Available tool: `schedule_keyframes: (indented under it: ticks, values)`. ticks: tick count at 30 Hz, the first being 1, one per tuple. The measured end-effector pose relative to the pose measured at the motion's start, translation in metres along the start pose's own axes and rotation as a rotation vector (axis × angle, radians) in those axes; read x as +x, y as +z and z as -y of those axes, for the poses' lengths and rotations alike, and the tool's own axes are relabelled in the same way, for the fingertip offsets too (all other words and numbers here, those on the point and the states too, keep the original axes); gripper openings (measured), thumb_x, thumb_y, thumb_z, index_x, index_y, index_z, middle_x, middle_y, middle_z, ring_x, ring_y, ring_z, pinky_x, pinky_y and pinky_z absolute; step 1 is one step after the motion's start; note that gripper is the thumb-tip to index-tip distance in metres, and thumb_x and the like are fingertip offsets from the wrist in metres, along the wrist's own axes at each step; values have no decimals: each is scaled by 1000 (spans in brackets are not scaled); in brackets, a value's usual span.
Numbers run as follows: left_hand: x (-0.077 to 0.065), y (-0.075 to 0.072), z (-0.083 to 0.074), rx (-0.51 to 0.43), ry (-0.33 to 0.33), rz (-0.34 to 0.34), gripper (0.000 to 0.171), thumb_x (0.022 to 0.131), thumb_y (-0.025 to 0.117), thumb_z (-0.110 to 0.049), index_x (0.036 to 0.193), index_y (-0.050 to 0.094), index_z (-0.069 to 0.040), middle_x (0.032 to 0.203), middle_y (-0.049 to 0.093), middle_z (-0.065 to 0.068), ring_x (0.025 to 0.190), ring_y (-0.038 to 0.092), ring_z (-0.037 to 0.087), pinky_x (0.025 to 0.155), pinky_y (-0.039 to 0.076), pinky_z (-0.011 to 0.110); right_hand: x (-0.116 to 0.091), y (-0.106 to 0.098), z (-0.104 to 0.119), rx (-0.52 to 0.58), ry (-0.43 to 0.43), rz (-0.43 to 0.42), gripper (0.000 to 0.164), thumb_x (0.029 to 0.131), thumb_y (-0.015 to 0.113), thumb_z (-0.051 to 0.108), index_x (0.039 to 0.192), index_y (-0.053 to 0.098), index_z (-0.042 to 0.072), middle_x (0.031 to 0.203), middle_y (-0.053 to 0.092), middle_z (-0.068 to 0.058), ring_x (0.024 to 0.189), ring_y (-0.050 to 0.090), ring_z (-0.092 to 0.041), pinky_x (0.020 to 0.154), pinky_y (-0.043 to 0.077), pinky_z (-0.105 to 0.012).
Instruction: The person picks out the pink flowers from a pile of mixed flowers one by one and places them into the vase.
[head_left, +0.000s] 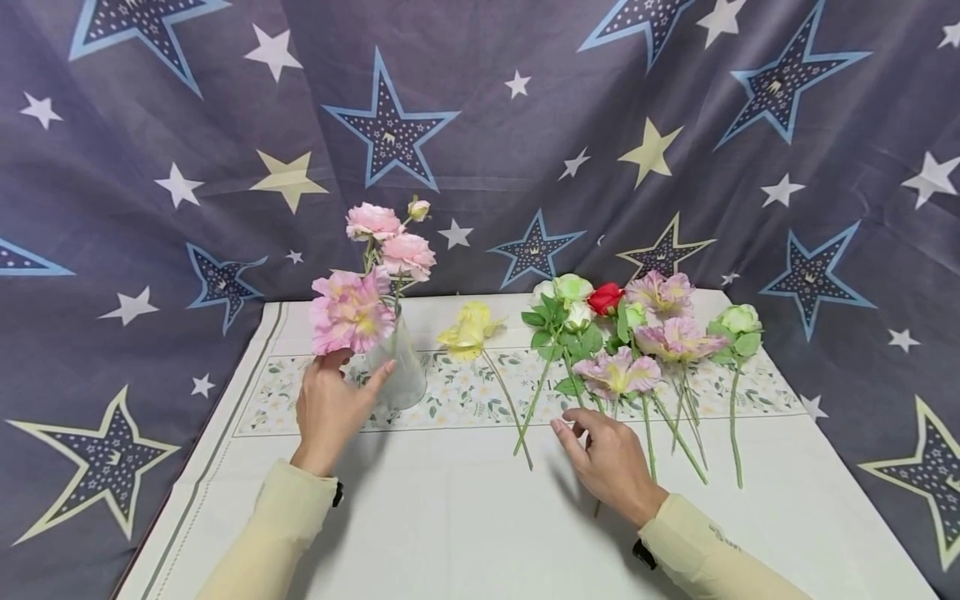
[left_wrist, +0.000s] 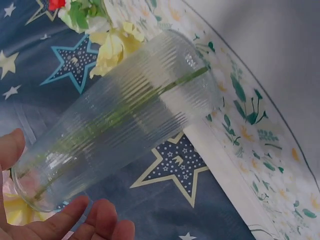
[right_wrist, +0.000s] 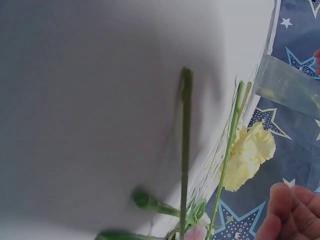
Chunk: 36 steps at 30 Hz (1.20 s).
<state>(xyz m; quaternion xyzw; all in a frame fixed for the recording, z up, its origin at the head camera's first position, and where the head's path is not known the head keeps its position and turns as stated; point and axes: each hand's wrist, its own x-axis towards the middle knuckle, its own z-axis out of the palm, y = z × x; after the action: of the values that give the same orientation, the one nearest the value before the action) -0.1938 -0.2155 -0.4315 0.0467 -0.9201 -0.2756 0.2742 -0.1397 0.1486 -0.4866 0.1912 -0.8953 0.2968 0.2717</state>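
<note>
A clear ribbed vase (head_left: 406, 371) stands at the left of the table, holding pink flowers (head_left: 407, 254) and a large pink-purple ruffled flower (head_left: 352, 312). Just beside its mouth, under the ruffled bloom, my left hand (head_left: 333, 412) has its fingers loosely bent. The left wrist view shows thumb and fingertips on either side of the vase (left_wrist: 125, 115), with green stems inside the glass. My right hand (head_left: 611, 467) hovers over the stem of another pink-purple flower (head_left: 618, 372), fingers relaxed. In the right wrist view that hand's fingers (right_wrist: 282, 205) hold nothing, and a green stem (right_wrist: 185, 130) lies apart from them.
A yellow flower (head_left: 471, 329) lies between the vase and the right-hand group. That group has white-green roses (head_left: 573, 287), a red rose (head_left: 606, 297) and more pink-purple blooms (head_left: 678, 339). A green rose (head_left: 738, 319) lies far right. Starry cloth (head_left: 480, 125) hangs behind the table (head_left: 465, 533).
</note>
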Motion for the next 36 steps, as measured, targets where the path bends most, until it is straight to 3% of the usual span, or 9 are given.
schedule_keyframes:
  ticks: [12, 24, 36]
  values:
    - [-21, 7, -2, -15, -8, 36, 62, 75, 69, -63, 107, 64, -10, 102, 61, 12, 91, 54, 32, 66, 45, 52, 0, -4, -4, -15, 7, -11, 15, 91, 63, 30, 93, 69, 16, 70, 57, 11, 52, 43, 4, 45, 39, -19]
    - [-37, 20, -8, -58, 64, 72, 55, 76, 72, -57, 102, 64, -9, 89, 61, 4, 78, 56, 24, 61, 46, 43, -1, -10, -9, -21, 33, -4, 17, 91, 64, 31, 93, 70, 15, 71, 58, 11, 53, 46, 3, 46, 41, -20]
    - [-50, 36, -18, -66, 76, 138, 59, 75, 72, -59, 105, 64, -10, 93, 63, 6, 85, 57, 26, 68, 47, 44, -2, -18, -16, -79, 56, 6, 18, 92, 62, 35, 92, 69, 19, 65, 53, 13, 49, 40, 0, 43, 36, -22]
